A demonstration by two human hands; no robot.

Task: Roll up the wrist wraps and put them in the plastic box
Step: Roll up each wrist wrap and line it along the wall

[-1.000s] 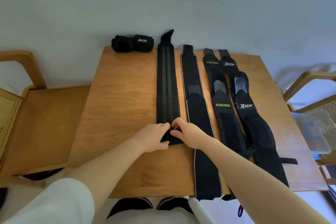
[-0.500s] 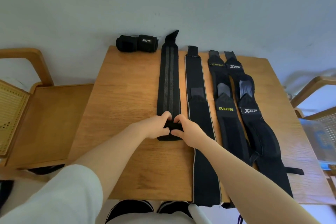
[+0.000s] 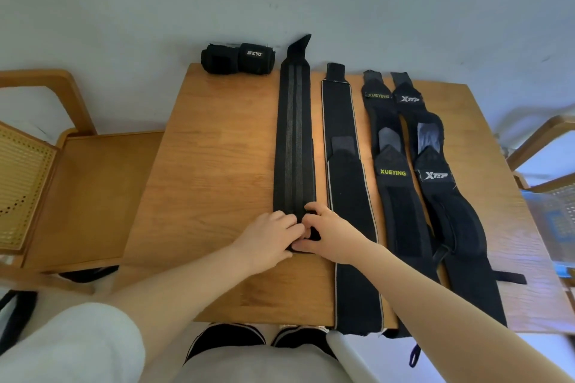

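A long black wrap with grey stripes (image 3: 294, 134) lies flat along the wooden table (image 3: 211, 171). My left hand (image 3: 267, 238) and my right hand (image 3: 331, 232) both grip its near end, which is curled into a small roll under my fingers. To its right lie a black wrap with pale edging (image 3: 345, 196), a XUEYING wrap (image 3: 393, 183) and an XTEP wrap (image 3: 441, 196), all unrolled. A rolled black wrap (image 3: 238, 58) sits at the table's far left corner. A clear plastic box (image 3: 552, 218) stands on the chair at the right.
A wooden chair with a cane back (image 3: 77, 196) stands against the table's left side. Another chair (image 3: 547, 146) is at the right. A pale wall runs behind the table. My shoes (image 3: 261, 339) show under the near edge.
My hands have rolled the striped wrap's near end a little farther up the table, and the roll under my fingers has grown thicker.
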